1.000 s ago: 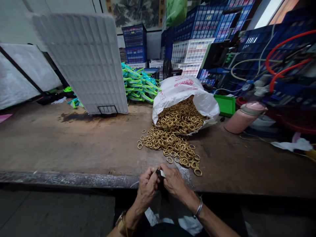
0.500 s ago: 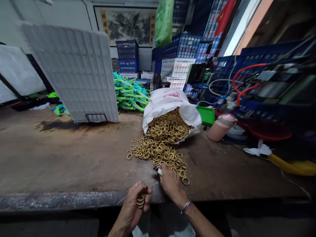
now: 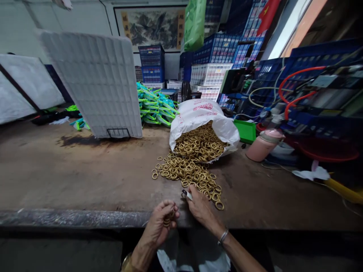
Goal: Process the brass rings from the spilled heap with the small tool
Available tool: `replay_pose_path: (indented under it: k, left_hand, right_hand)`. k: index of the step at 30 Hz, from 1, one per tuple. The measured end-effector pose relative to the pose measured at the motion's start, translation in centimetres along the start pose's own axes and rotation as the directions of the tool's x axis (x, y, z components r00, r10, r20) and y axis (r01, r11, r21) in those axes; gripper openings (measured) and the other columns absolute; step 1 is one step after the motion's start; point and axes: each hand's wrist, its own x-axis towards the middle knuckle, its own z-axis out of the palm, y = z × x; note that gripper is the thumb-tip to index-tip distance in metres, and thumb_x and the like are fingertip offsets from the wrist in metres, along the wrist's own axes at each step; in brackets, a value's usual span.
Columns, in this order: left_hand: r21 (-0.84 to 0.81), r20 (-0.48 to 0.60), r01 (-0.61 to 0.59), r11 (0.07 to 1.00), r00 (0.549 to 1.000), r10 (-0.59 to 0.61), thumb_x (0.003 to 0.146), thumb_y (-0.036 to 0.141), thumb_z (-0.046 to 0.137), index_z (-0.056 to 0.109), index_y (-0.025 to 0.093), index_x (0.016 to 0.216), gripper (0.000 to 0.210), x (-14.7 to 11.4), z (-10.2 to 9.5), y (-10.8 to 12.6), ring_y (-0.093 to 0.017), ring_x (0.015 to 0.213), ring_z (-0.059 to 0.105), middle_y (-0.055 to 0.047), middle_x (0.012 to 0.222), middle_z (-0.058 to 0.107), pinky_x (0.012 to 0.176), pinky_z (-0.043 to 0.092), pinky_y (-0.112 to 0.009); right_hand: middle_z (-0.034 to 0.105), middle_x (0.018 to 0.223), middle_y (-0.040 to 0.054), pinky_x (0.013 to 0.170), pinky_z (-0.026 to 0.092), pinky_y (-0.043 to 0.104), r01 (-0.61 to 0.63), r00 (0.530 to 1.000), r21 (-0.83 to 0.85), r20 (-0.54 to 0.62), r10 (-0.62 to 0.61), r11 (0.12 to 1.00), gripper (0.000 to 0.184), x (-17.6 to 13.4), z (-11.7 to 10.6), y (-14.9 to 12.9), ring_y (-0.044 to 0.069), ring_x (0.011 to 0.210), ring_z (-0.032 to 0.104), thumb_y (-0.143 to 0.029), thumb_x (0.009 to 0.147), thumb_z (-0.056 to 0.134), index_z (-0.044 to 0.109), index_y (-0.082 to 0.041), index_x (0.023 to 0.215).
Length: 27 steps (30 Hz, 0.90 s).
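Note:
My left hand [image 3: 161, 221] is closed around several brass-coloured rings [image 3: 168, 219], just over the table's front edge. A small tool with a white handle and a dark tip [image 3: 187, 194] sticks out of my right hand [image 3: 202, 207], whose fingers are closed on it. This hand is at the near edge of a loose pile of rings [image 3: 187, 170], and its fingertips are at the rings there. The pile spills from the mouth of a white woven sack [image 3: 193, 111] lying on its side.
The brown table [image 3: 99, 181] has a tape-covered front edge. A white ribbed panel [image 3: 96, 83] stands at the left, beside a heap of green and blue pieces [image 3: 157, 105]. To the right are a green tray [image 3: 245, 131], a pink bottle [image 3: 262, 145] and a red basin [image 3: 329, 149].
The whole view has shifted slightly, so things appear farther right. My left hand has risen a little, and its rings are less visible. My right hand stays at the pile with the tool.

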Motion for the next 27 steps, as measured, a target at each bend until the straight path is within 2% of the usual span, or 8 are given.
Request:
replay_pose_path:
  k: [3, 6, 12, 17, 21, 25, 27]
  left_hand:
    - [0.093, -0.038, -0.073, 0.993, 0.996, 0.076, 0.064, 0.032, 0.068, 0.053, 0.016, 0.082, 0.029, 0.1, 0.1, -0.1, -0.009, 0.050, 0.055, 0.003, 0.061, 0.055, 0.036, 0.036, -0.014]
    - [0.158, -0.035, -0.111, 0.981, 0.992, 0.118, 0.065, 0.038, 0.066, 0.053, 0.015, 0.084, 0.032, 0.2, 0.2, -0.3, -0.008, 0.047, 0.052, 0.004, 0.060, 0.054, 0.035, 0.034, -0.014]
    - [0.257, 0.019, -0.198, 0.946, 0.980, 0.200, 0.066, 0.043, 0.064, 0.054, 0.014, 0.073, 0.032, 0.0, 0.1, -0.5, -0.006, 0.042, 0.045, 0.004, 0.053, 0.051, 0.036, 0.033, -0.015]
    - [0.289, 0.064, -0.174, 0.941, 0.985, 0.163, 0.069, 0.045, 0.061, 0.051, 0.015, 0.076, 0.032, -0.5, 0.3, -0.2, -0.004, 0.038, 0.039, 0.006, 0.051, 0.047, 0.034, 0.029, -0.015]
    - [0.273, 0.078, -0.141, 0.952, 0.989, 0.124, 0.069, 0.046, 0.059, 0.047, 0.017, 0.075, 0.032, -0.7, 0.4, -0.2, -0.003, 0.036, 0.035, 0.007, 0.051, 0.043, 0.034, 0.024, -0.014]
    - [0.266, 0.084, -0.155, 0.951, 0.987, 0.137, 0.070, 0.046, 0.059, 0.045, 0.017, 0.072, 0.032, -0.6, 0.3, -0.4, -0.002, 0.036, 0.032, 0.008, 0.052, 0.041, 0.034, 0.022, -0.014]
    - [0.262, 0.091, -0.159, 0.952, 0.986, 0.140, 0.069, 0.046, 0.059, 0.044, 0.017, 0.071, 0.033, -0.6, 0.3, -0.5, -0.002, 0.036, 0.032, 0.008, 0.051, 0.040, 0.035, 0.022, -0.014]
  right_hand:
    - [0.054, 0.071, 0.0000, 0.058, 0.033, 0.022, 0.110, 0.994, 0.213, -0.009, -0.110, 0.971, 0.008, -1.0, 0.0, -0.7, 0.014, 0.064, 0.052, -0.017, 0.078, 0.037, 0.043, -0.020, 0.083]
    - [0.051, 0.068, -0.0019, 0.057, 0.034, 0.021, 0.153, 0.987, 0.343, -0.001, -0.163, 0.927, 0.005, -1.6, -0.2, -1.8, 0.012, 0.061, 0.048, -0.020, 0.078, 0.038, 0.042, -0.020, 0.081]
    - [0.043, 0.058, -0.0055, 0.051, 0.032, 0.020, 0.038, 0.990, 0.505, 0.101, -0.103, 0.862, 0.019, -1.5, -0.8, -3.1, 0.010, 0.054, 0.042, -0.037, 0.082, 0.037, 0.044, -0.019, 0.075]
    - [0.039, 0.058, -0.0059, 0.050, 0.031, 0.019, -0.039, 0.993, 0.526, 0.115, -0.026, 0.850, 0.024, -1.2, -0.8, -3.5, 0.009, 0.054, 0.038, -0.039, 0.080, 0.039, 0.042, -0.019, 0.067]
    - [0.040, 0.060, -0.0054, 0.052, 0.032, 0.019, -0.028, 0.993, 0.516, 0.114, -0.036, 0.856, 0.021, -1.1, -0.4, -3.6, 0.009, 0.056, 0.037, -0.035, 0.079, 0.041, 0.043, -0.018, 0.067]
    - [0.040, 0.057, -0.0059, 0.050, 0.031, 0.019, -0.025, 0.991, 0.550, 0.125, -0.053, 0.835, 0.020, -1.0, -0.3, -3.4, 0.009, 0.054, 0.038, -0.033, 0.081, 0.038, 0.043, -0.018, 0.068]
    - [0.042, 0.057, -0.0051, 0.051, 0.031, 0.019, -0.011, 0.993, 0.515, 0.103, -0.049, 0.857, 0.020, -1.0, -0.3, -3.2, 0.009, 0.053, 0.040, -0.031, 0.082, 0.035, 0.043, -0.019, 0.068]
